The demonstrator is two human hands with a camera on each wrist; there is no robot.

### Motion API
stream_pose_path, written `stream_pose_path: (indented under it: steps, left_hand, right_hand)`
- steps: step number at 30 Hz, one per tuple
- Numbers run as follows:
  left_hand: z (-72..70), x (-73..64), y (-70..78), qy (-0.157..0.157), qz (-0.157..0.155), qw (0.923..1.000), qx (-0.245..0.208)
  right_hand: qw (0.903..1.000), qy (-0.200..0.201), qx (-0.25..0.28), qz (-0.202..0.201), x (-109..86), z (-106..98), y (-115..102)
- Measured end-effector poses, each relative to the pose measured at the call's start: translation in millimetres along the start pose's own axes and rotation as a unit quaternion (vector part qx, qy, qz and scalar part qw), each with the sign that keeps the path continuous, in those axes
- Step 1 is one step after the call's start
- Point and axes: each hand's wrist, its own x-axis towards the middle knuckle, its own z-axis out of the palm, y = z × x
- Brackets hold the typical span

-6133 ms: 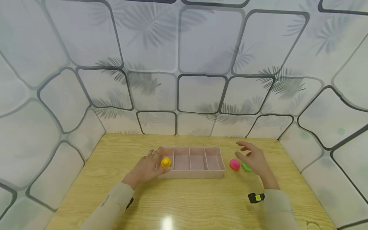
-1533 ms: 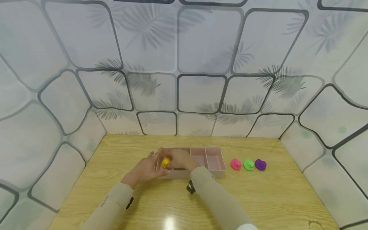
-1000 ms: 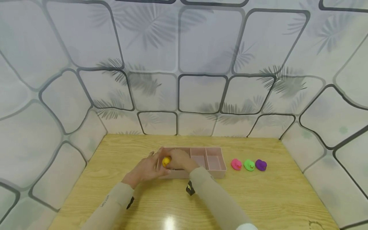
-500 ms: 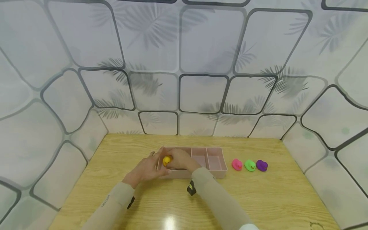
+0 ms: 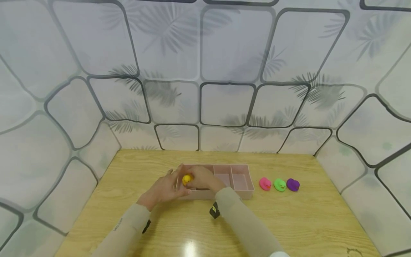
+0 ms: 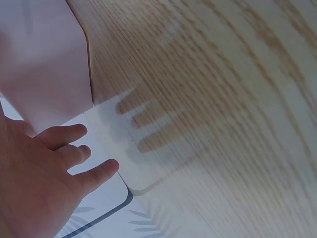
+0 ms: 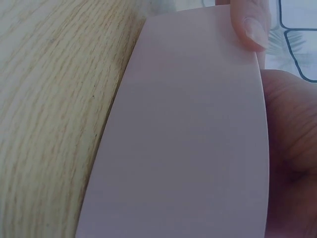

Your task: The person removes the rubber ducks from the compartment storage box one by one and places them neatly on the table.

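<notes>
My left hand (image 5: 163, 188) holds the left end of a pale pink divided box (image 5: 245, 194), its thumb over the front rim. In the left wrist view several fingers of the left hand (image 6: 39, 183) reach past the box's end wall. My right hand (image 5: 203, 177) dips into the box from the front right and pinches a small yellow toy duck (image 5: 187, 179) in the leftmost compartment. Part of the duck is hidden by the right fingers. The right wrist view is mostly the box's front wall (image 7: 183, 129), with the right hand (image 7: 292, 158) behind its rim.
To the right of the box a pink duck (image 5: 265, 184), a green duck (image 5: 280, 185) and a purple duck (image 5: 293, 185) sit in a row on the wooden table (image 5: 179, 228). Patterned walls (image 5: 224, 107) enclose the table's back and sides.
Since the oldest frame my right hand has left the ducks on the right, crossed to the box and taken hold of the yellow duck. Lately the duck has shifted slightly; the left hand stays put.
</notes>
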Motion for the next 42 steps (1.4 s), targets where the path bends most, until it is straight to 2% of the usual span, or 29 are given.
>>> stream_pose_path:
  steps: [10,15,19,34,42]
  left_hand:
    - [-0.7,0.0,1.1,-0.007,-0.008,0.9999,-0.007]
    - [-1.1,-0.2,1.0,-0.014,-0.011,0.9998,-0.009]
    - [-0.3,0.1,-0.5,-0.018,-0.012,0.9997,-0.010]
    - [0.7,-1.5,0.8,-0.004,-0.001,1.0000,0.002]
    - [1.2,-0.7,2.0,0.009,0.000,0.9999,0.007]
  right_hand:
    - [0.9999,-0.011,0.013,0.001,-3.4,-5,-1]
    - [0.9987,-0.013,0.047,0.015,-6.4,-8,-1]
    - [0.9962,-0.013,0.085,0.008,-10.2,-9,1]
    - [0.9880,0.052,0.144,0.022,-20.1,-14,13]
    - [0.9818,0.087,0.169,0.009,-27.8,-22,18]
